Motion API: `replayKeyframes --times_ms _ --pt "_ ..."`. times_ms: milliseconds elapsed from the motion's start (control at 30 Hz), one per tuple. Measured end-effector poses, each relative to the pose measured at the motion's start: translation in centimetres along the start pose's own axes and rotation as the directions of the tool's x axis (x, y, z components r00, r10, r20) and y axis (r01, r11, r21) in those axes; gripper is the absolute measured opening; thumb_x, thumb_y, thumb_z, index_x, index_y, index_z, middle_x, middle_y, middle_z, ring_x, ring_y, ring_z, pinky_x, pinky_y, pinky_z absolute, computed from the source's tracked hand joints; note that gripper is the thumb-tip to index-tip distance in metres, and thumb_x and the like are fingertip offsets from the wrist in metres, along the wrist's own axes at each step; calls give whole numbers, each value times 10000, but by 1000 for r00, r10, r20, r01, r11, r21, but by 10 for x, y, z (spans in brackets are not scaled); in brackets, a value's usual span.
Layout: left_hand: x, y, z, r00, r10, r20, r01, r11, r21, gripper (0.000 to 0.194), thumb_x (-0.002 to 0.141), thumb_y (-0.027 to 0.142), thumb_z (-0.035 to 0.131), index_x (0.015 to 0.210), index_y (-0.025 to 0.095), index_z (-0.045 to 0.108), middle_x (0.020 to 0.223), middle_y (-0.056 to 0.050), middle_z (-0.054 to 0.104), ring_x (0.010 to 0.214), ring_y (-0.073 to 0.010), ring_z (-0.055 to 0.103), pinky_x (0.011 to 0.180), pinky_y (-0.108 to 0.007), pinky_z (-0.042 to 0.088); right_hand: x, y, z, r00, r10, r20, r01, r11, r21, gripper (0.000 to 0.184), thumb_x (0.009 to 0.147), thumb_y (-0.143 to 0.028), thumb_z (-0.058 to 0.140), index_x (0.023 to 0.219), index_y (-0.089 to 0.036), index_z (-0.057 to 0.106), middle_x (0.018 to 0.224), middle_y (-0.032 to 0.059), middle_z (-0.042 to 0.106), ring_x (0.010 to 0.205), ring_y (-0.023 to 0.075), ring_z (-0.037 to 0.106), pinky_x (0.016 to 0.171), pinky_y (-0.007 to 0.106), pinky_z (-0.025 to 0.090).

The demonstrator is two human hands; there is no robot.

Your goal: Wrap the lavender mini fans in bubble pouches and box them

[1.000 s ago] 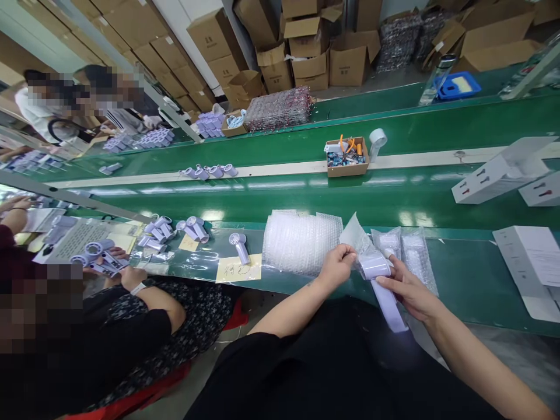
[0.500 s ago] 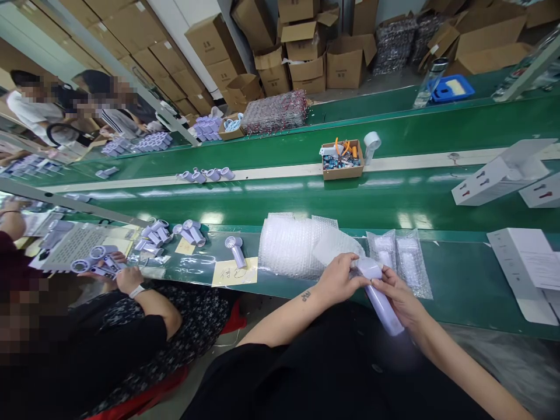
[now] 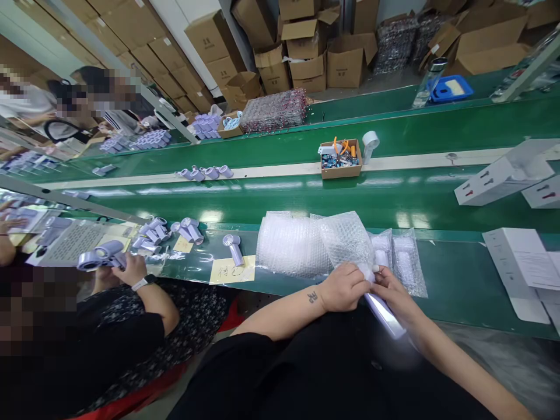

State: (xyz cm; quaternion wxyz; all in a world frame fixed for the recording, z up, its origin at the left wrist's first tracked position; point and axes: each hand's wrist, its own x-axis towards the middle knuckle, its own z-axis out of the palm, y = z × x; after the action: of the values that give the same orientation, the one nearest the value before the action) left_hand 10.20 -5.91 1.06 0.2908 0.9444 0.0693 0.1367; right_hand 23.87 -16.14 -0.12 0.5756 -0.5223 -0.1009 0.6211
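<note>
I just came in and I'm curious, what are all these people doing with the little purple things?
The person's left hand and right hand hold a small purple fan with a bubble-wrap bag over its head. More bags lie on the green table. Beside them, a co-worker's hand holds another fan.

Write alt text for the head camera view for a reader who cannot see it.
The left hand and right hand hold a lilac handheld fan at the mouth of a bubble-wrap bag, beside a stack of bags on a green conveyor table. A neighbouring person's hand holds another fan.
</note>
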Motion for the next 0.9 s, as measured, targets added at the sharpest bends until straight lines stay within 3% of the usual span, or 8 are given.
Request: replayKeyframes --times_ms 67,133,233,333,500,700,800,900 --pt "-9 -5 1 992 -98 -78 95 994 -46 163 853 273 477 885 180 607 791 -79 531 829 -211 473 804 -380 395 -2 -1 -1 999 33 -29 -31 999 42 538 606 -334 791 1036 -291 471 896 -29 659 711 180 639 644 298 511" --pt "-15 -12 6 926 -316 -207 280 942 -187 213 853 351 522 960 175 577 863 -78 535 834 -195 487 806 -369 415 -4 -2 -3 994 90 -60 -86 994 65 509 649 -355 763 1070 -308 480 883 -34 667 630 170 639 595 299 528" --pt "-17 -18 15 828 -535 -165 405 776 -483 409 784 409 635 1087 168 499 876 -43 543 763 -146 518 744 -311 456 -6 -3 -4 985 152 -78 -145 985 90 406 666 -371 752 1001 -296 534 800 -36 673 562 155 637 548 269 541" --pt "-16 -18 21 825 -558 -90 404 694 -596 569 656 397 759 1110 171 500 865 -21 556 758 -136 542 725 -283 477 -9 0 -1 980 159 -118 -151 986 78 292 695 -392 731 881 -278 537 727 -26 665 615 176 662 553 264 557" --pt "-17 -20 25 794 -602 -82 439 662 -607 257 768 335 655 963 171 625 893 -34 600 622 -90 547 665 -258 497 -15 2 8 965 236 -117 -222 967 123 295 746 -394 691 923 -295 477 859 -13 678 804 218 681 567 317 579" --pt "-14 -20 28 808 -582 -88 429 684 -590 226 744 326 677 898 173 611 866 -29 596 817 -148 570 794 -304 474 -15 -5 13 940 274 -204 -245 957 157 274 756 -380 680 879 -257 469 720 -6 663 557 170 641 454 276 535" --pt "-11 -16 35 707 -707 31 512 481 -712 559 568 363 806 1002 170 512 852 -10 579 742 -143 567 705 -304 485 -13 -4 12 931 227 -285 -213 974 81 299 734 -417 691 846 -274 453 678 -33 642 535 178 631 429 294 521" --pt "-7 -17 41 602 -765 231 514 149 -845 478 642 361 746 972 158 465 636 56 524 564 -118 545 574 -268 467 -11 5 8 938 150 -312 -174 983 -50 308 737 -476 663 767 -271 435 594 -37 605 506 180 610 414 297 499"
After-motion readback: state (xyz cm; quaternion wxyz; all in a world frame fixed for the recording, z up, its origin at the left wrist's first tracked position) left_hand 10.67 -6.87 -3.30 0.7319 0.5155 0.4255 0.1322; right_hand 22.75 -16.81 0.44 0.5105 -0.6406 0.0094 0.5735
